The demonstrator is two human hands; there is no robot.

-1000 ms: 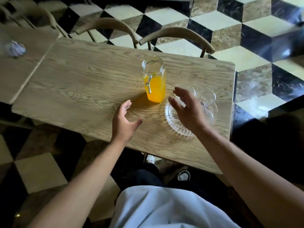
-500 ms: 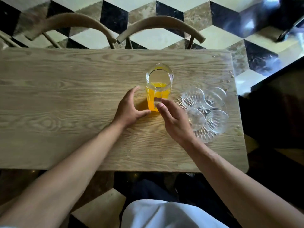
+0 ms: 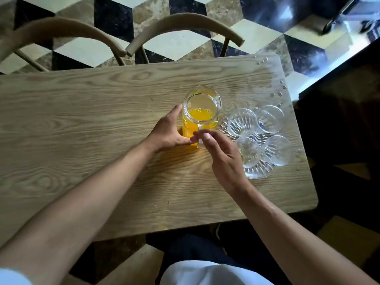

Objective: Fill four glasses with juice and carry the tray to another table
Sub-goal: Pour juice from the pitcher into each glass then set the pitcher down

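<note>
From the head camera I look straight down on the wooden tabletop (image 3: 82, 124). The glass jug (image 3: 200, 114), partly filled with orange juice, stands upright near the middle, its spout pointing away from me and its handle turned toward me.

My left hand (image 3: 166, 131) is curled against the jug's left side, fingers along the glass and thumb reaching round the front near the base; I judge it is there to steady the jug, and it looks like contact more than a full grip.

My right hand (image 3: 221, 153) comes in from the right with thumb and forefinger closing on the clear handle. Whether they have pinched it yet I cannot tell, because the handle is transparent and partly behind my fingers.

Just beside the jug to the right sits the cut-glass tray (image 3: 255, 171), and on it four glasses (image 3: 259, 136) clustered close together, all looking empty. Having them so near should keep the pour short and any drips over the tray.

Nothing is poured yet, so I reckon the job is at its start: lift the jug and fill each glass, and only afterwards carry the tray.

Two chairs (image 3: 183, 23) stand at the far edge.
</note>
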